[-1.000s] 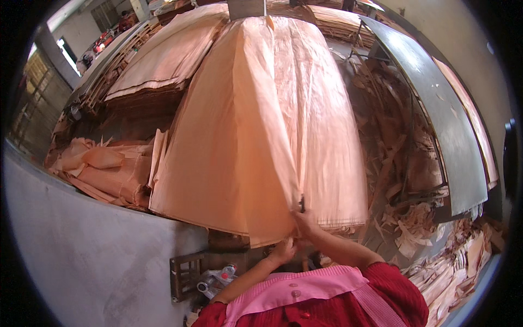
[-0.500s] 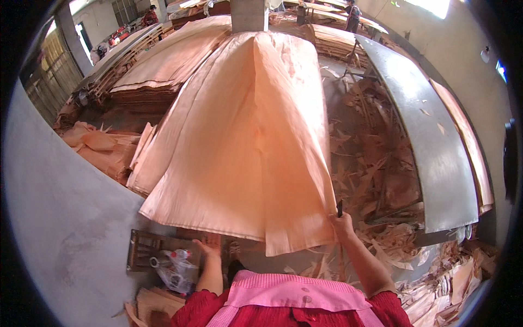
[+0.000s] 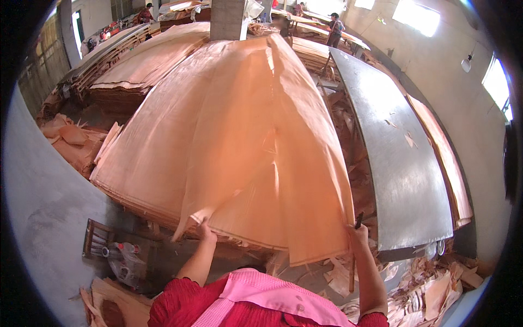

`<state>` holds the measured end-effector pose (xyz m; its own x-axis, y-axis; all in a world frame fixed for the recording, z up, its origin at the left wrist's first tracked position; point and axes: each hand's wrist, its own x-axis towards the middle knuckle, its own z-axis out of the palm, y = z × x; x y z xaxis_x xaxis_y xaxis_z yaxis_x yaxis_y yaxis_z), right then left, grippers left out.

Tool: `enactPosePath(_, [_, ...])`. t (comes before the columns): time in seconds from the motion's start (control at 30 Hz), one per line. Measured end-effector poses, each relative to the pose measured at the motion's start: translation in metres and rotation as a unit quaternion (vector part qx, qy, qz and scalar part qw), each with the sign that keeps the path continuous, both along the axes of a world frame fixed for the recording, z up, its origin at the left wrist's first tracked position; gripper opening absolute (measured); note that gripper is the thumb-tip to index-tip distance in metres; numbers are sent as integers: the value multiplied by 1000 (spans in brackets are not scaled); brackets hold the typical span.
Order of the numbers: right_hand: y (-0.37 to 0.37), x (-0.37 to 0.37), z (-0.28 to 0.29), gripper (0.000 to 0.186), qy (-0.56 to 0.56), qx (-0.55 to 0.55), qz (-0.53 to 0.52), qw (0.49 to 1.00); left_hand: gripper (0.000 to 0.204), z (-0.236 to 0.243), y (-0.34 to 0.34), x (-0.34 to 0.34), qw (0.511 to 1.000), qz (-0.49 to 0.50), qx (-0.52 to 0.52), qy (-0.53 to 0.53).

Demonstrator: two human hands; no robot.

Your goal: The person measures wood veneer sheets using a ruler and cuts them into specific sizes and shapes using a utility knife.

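A large, thin orange-tan wood veneer sheet (image 3: 239,158) spreads before me over a stack of veneer (image 3: 147,152). Its near edge is lifted toward me, with a crease and small splits running down its right half. My left hand (image 3: 206,232) is closed on the sheet's near left corner, which curls up there. At the near right corner, my right hand (image 3: 358,237) grips the sheet's edge. The same hand also has a slim tool with a black end (image 3: 359,220) standing above the fist; a narrow brown strip shows below it. The tool's kind is unclear.
To the right stands a long grey metal-topped table (image 3: 408,163) with veneer scraps on it. Torn scraps (image 3: 425,294) heap on the floor below. At lower left sits a wooden stool (image 3: 98,240) beside a plastic bag with bottles (image 3: 125,261). A concrete pillar (image 3: 227,19) rises beyond the stack.
My left hand, open and apart from the sheet before, has risen and closed on its near left corner. The sheet has spread and shifted; my right hand keeps its edge. The view has turned slightly right.
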<state>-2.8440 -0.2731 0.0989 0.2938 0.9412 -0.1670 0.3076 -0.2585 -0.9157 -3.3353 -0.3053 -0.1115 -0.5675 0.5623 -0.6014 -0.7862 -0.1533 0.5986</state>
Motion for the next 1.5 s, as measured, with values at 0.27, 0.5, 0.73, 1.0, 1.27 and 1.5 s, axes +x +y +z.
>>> enactPosePath(0.27, [17, 133, 42, 7, 2, 1, -106, 994, 27, 118, 101, 140, 982, -25, 165, 84])
enactPosePath(0.5, [14, 275, 46, 16, 41, -4, -202, 978, 33, 225, 135, 251, 955, -110, 244, 124])
enactPosePath(0.73, [24, 412, 64, 18, 41, 3, -224, 974, 32, 251, 136, 402, 963, -135, 230, 43])
enactPosePath(1.0, [29, 614, 13, 8, 119, 37, -165, 978, 28, 209, 91, 589, 970, -170, 176, 5])
enactPosePath(1.27, [3, 698, -14, 8, 226, 17, -135, 964, 24, 142, 50, 676, 984, -160, 81, -4])
enactPosePath(1.5, [-9, 725, -38, 17, 338, 2, -78, 938, 18, 127, 27, 700, 983, -173, 25, -64])
